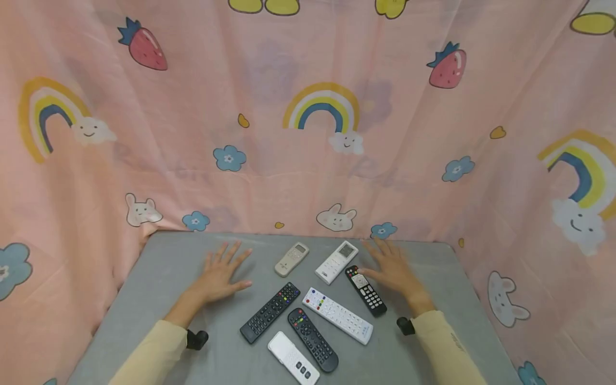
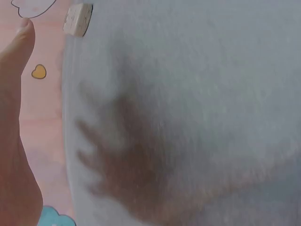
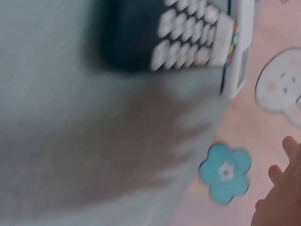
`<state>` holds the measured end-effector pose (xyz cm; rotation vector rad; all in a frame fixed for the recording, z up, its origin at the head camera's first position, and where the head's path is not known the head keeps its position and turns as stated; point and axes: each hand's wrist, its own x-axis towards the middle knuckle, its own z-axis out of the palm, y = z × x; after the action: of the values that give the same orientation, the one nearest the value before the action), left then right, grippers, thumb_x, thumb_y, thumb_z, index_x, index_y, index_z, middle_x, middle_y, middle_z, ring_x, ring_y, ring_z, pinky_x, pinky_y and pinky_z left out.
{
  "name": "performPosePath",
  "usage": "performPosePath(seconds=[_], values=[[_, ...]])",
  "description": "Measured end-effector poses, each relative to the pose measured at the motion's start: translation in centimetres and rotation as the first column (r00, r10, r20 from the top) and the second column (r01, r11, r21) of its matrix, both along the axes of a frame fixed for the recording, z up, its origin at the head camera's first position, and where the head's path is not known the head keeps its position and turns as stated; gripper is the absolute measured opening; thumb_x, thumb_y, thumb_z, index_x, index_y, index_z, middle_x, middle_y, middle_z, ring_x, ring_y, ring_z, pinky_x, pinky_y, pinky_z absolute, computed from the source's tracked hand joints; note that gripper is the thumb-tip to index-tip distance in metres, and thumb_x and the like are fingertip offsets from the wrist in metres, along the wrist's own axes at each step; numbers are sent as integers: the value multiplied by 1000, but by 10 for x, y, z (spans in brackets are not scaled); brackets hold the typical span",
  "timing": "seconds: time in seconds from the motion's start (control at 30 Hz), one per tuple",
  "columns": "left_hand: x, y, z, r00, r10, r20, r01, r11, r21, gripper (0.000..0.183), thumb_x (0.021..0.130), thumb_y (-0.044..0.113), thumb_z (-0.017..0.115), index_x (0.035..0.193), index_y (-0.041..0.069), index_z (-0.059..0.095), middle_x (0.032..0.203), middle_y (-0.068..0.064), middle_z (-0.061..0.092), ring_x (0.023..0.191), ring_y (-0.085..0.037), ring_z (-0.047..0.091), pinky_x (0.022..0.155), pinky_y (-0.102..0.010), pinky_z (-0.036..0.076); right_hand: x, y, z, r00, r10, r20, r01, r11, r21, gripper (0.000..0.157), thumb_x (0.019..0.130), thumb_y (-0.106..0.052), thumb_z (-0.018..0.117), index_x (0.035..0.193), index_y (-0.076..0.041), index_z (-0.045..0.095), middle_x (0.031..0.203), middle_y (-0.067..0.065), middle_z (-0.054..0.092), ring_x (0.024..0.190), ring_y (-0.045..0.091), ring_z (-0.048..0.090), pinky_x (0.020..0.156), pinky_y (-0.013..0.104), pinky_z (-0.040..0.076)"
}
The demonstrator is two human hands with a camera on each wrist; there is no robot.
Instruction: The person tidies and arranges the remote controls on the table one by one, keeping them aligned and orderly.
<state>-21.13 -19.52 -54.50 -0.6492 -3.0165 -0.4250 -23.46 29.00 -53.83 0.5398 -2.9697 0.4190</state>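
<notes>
My left hand (image 1: 218, 277) hovers over the table's left side with its fingers spread, holding nothing. Its nearest thing is a long black remote control (image 1: 270, 313). On the right, my right hand (image 1: 392, 268) is also spread and holds nothing; its thumb is by the top of a small black remote (image 1: 366, 291) with white buttons, and I cannot tell whether they touch. A white remote with a screen (image 1: 337, 262) lies left of that hand. Between the hands are a small beige remote (image 1: 292, 259) and a white remote with coloured buttons (image 1: 338, 315).
Nearer the front lie a rounded dark remote (image 1: 313, 340) and a white remote with few buttons (image 1: 294, 358). All rest on a grey-covered table (image 1: 159, 278). A pink patterned curtain (image 1: 269, 187) hangs behind and along both sides.
</notes>
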Motion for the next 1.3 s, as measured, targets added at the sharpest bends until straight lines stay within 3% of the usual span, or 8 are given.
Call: performPosePath(seconds=[0.2,0.43,0.57,0.77,1.03,1.17,1.3], values=[[-4,11,-5,1000,-14,-14,15,998,53,84,87,59,64,155,22,32,164,-16,23,149,-50,16,109,-79,16,-14,-31,1,998,56,12,-55,996,-67,86,85,-60,66,155,-23,33,161,16,30,145,49,26,114,72,18],[-10,19,-16,999,-29,38,24,993,120,85,88,57,64,156,22,29,162,-13,30,147,-47,25,113,-75,17,-29,-64,0,995,90,47,-76,967,-243,91,78,-53,78,151,-14,41,154,14,42,141,40,42,112,60,37],[-13,23,-20,998,-42,41,34,983,181,83,87,50,70,155,20,33,156,-14,40,141,-44,36,113,-71,22,-34,-80,1,990,90,110,-49,942,-332,86,77,-47,81,148,-13,45,149,12,50,138,37,46,113,57,38],[-17,30,-23,997,-38,68,20,968,250,78,86,45,73,151,20,40,149,-13,50,136,-38,45,112,-67,29,-43,-103,-2,981,92,172,-17,920,-392,77,80,-30,83,145,-8,48,131,16,63,121,33,59,103,51,48],[-22,40,-25,996,-9,86,-18,951,309,67,85,39,76,143,14,51,133,-8,62,122,-29,56,107,-54,42,-54,-131,-7,965,69,254,57,887,-457,70,81,-17,81,142,-3,50,127,20,63,117,33,61,104,48,48],[-25,47,-24,993,-3,117,-37,939,341,63,85,36,77,140,13,54,128,-9,65,120,-28,58,106,-51,44,-57,-143,-13,959,63,276,75,883,-464,69,82,-16,80,142,-3,50,128,18,63,119,33,61,105,47,48],[-28,53,-26,990,-8,142,-49,916,398,59,84,29,78,136,10,57,125,-11,67,118,-29,60,106,-50,44,-58,-152,-19,954,72,292,89,859,-503,66,82,-15,79,141,-4,51,127,17,64,120,33,61,107,47,47]])
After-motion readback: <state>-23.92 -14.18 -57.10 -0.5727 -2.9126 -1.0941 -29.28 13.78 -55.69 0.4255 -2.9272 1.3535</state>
